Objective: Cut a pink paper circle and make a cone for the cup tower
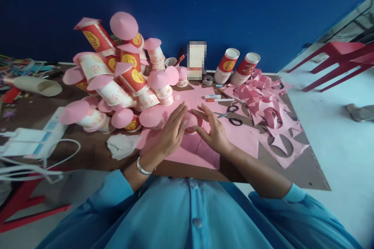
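Brown bench (96,151) fills the middle of the view, blue wall behind it.

Pile of finished paper cups with pink cone tops (117,81) sits at 10 o'clock from the hands, red-and-gold cups tipped at all angles, some on their sides.

Heap of pink paper offcuts (269,113) at 2 to 3 o'clock, several pieces with round holes cut out.

Pink paper sheet (201,151) lies flat under both hands, near the bench's front edge.

Two stacks of plain cups (236,66) lie tilted at 1 o'clock against the wall.

White power strip (35,136) with cables at 9 o'clock, at the bench's left edge.

Left hand (172,130): fingers straight and together, palm pressed against the left side of a pink-topped cup (191,122). Not curled round it.

Right hand (212,130): fingers spread, tips touching the cup's right side and top. The cup stands on the pink sheet, between the two hands, mostly hidden by them.

Scissors (230,113) lie open just beyond the right hand at 1 o'clock, apart from it.

Marker pen (220,100) and a glue stick (212,96) lie beyond the scissors.

Tape roll (208,80) near the wall at 12 o'clock.
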Motion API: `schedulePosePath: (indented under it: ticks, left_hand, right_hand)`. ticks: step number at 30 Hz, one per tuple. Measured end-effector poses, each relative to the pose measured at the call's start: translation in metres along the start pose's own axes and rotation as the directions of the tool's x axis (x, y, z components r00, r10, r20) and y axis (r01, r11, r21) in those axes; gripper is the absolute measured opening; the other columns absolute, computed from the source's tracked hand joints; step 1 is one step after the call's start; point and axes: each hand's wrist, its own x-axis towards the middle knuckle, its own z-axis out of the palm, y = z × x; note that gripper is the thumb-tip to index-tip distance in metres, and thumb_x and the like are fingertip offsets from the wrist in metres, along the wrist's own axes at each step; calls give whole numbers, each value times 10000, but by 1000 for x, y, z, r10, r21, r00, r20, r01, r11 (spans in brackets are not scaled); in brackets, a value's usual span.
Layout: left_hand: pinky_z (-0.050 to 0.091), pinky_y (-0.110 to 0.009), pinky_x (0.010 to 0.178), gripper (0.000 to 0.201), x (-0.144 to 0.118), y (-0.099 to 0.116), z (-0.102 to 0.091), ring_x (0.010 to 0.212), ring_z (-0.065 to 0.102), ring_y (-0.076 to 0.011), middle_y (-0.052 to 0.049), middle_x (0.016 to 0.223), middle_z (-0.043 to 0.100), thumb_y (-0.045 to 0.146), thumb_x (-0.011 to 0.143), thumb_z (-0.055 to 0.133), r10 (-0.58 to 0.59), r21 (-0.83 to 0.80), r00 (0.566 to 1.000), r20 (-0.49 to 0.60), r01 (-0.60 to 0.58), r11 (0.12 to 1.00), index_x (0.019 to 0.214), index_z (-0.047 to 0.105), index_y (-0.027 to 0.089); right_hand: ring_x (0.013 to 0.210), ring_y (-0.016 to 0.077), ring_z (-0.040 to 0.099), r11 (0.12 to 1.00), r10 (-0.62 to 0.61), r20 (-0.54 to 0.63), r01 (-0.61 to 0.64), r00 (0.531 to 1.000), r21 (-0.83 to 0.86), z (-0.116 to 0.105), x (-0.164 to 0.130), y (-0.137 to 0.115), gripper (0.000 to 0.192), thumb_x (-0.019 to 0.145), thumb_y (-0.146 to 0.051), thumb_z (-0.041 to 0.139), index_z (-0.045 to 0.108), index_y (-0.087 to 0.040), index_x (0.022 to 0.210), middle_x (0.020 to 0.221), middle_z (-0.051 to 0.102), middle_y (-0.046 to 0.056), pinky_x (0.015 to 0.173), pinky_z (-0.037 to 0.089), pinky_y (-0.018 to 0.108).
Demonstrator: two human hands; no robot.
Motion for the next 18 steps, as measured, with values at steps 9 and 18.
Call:
schedulePosePath:
  ticks: [9,18]
  left_hand:
    - [257,-518,1314,554,-6,-1,2,1603,277,-212,-128,1715,318,309,1118,310,-26,71,998,50,22,997,1661,200,280]
    - [258,-507,1315,558,-7,-5,4,1608,259,-219,-137,1717,313,333,1116,287,-28,89,997,67,22,996,1662,200,254]
  right_hand:
    - [1451,320,535,993,-50,-3,49,999,-110,-2,-6,4,818,1030,-415,589,115,-233,1670,1533,575,186,1170,464,594]
    - [1606,370,236,929,-140,112,170,984,-330,12,-17,10,1061,991,-673,492,-129,-143,1667,1654,386,247,1266,290,669]
